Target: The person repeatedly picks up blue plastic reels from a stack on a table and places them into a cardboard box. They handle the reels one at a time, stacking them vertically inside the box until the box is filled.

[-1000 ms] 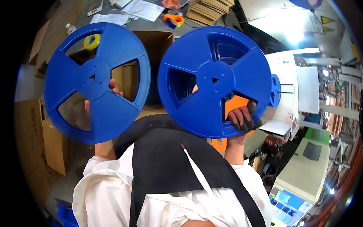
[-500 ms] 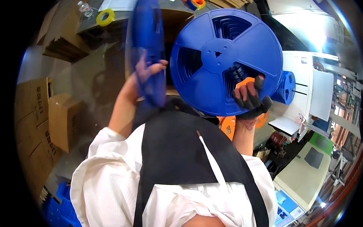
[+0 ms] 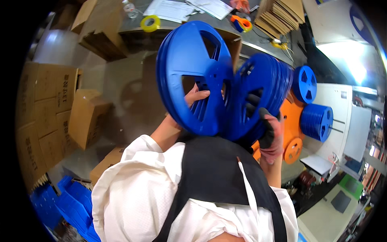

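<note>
- The left hand (image 3: 196, 98) is bare and grips a large blue reel (image 3: 189, 76); its fingers pass through one of the reel's cut-out windows and curl round a spoke, so the hand is closed on the reel near the hub.
- This reel stands nearly upright, its flat face turned toward the camera and slightly to the left, and rises well above the holding fingers.
- The right hand (image 3: 269, 131) wears a dark glove with a reddish cuff and clasps a second blue reel (image 3: 258, 97) at its lower rim, fingers wrapped over the edge.
- That second reel is seen more edge-on, tilted, and sits just right of the first; the two reels touch or overlap between the hands.
- Beyond the right hand's grip, further right, more blue reels (image 3: 316, 121) sit beside orange reels (image 3: 293, 149).
- Above both grips a roll of yellow tape (image 3: 150, 23) and papers (image 3: 171, 10) lie on a grey table (image 3: 258, 40).
- Left of the left grip stand cardboard boxes (image 3: 84, 117).
</note>
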`<state>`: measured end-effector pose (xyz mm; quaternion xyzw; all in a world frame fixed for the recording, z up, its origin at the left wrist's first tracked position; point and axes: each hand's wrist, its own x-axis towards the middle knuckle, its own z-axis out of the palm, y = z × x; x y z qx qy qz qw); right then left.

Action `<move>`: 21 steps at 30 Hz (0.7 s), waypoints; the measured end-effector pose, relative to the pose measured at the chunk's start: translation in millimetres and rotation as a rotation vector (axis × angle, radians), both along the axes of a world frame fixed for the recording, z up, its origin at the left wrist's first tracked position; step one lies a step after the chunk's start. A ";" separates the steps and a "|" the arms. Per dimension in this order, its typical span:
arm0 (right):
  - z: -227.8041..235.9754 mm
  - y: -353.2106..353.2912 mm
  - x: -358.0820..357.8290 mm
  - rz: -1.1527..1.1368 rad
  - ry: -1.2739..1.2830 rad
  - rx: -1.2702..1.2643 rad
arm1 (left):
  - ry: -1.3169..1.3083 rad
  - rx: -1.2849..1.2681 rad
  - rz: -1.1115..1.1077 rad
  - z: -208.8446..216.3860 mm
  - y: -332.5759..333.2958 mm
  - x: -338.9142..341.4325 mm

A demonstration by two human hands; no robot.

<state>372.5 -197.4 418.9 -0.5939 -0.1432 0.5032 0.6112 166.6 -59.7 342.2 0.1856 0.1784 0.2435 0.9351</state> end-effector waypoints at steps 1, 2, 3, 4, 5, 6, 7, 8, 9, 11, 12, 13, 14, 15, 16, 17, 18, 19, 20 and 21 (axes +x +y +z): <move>13.5 5.4 -10.1 -0.044 0.095 0.032 | -0.013 -0.096 -0.040 -1.6 2.5 -16.9; 4.3 -0.5 -5.9 -0.069 0.168 0.073 | -0.072 -0.126 -0.007 1.4 2.3 -26.3; 9.6 0.3 -9.6 -0.062 0.138 0.115 | -0.124 -0.156 0.030 4.1 1.9 -31.7; 9.2 1.0 -9.8 -0.117 0.174 0.110 | -0.188 -0.126 0.025 -10.0 5.4 -36.5; 9.6 -2.0 -6.3 -0.192 0.192 0.098 | -0.248 -0.136 0.041 -13.6 8.2 -34.8; 7.7 -8.8 -1.2 -0.193 0.177 0.099 | -0.301 -0.150 0.068 -15.2 4.7 -33.9; 5.1 -13.6 4.2 -0.196 0.163 0.099 | -0.354 -0.163 0.093 -16.4 2.1 -32.6; 6.1 -17.4 6.7 -0.185 0.208 0.117 | -0.361 -0.131 0.130 -17.4 -0.1 -30.9; 5.5 -20.6 4.5 -0.191 0.217 0.127 | -0.370 -0.133 0.151 -19.4 -0.2 -32.2; 4.3 -28.3 2.6 -0.214 0.228 0.152 | -0.394 -0.135 0.180 -24.6 3.5 -31.4; -1.0 -36.5 6.1 -0.192 0.239 0.193 | -0.389 -0.116 0.179 -27.4 5.2 -30.5; -4.2 -45.5 7.3 -0.198 0.260 0.235 | -0.385 -0.117 0.144 -30.3 5.7 -31.0; -6.6 -53.0 10.6 -0.205 0.282 0.282 | -0.381 -0.114 0.106 -31.2 7.8 -30.0; -8.2 -60.2 13.3 -0.214 0.303 0.329 | -0.376 -0.111 0.066 -32.0 8.4 -30.5; -9.7 -67.0 14.9 -0.235 0.321 0.356 | -0.326 -0.103 0.087 -32.3 7.7 -35.7; -13.2 -75.2 19.9 -0.221 0.371 0.439 | -0.300 -0.100 0.090 -26.7 9.2 -36.3; -20.7 -83.8 26.5 -0.196 0.421 0.522 | -0.274 -0.094 0.100 -21.3 7.5 -39.2; -18.4 -93.2 34.2 -0.172 0.445 0.603 | -0.311 -0.138 0.120 -24.8 5.9 -45.1; -11.4 -89.6 32.1 -0.109 0.344 0.639 | -0.350 -0.186 0.138 -28.9 3.7 -51.1; -8.5 -91.5 32.3 -0.148 0.260 0.631 | -0.466 -0.200 0.142 -29.4 3.7 -48.7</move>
